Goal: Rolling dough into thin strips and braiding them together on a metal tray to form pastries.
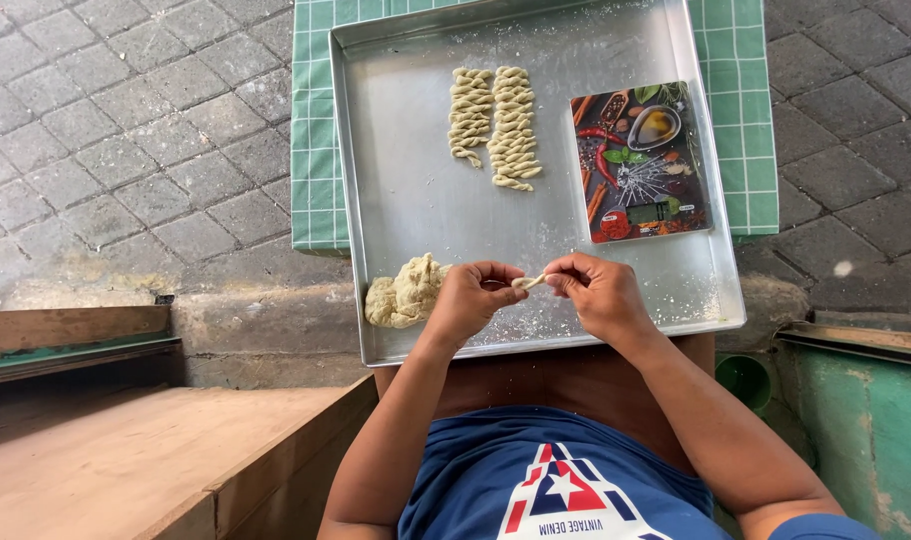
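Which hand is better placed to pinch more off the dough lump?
Probably the left hand: it sits right beside the dough lump at the tray's near corner. The right hand is farther away, and both are pinching a small dough piece.

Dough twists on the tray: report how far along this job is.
Done: two columns of finished twists lie on the metal tray. In hand: left hand and right hand hold a small dough piece between them. Left: the dough lump remains unshaped.
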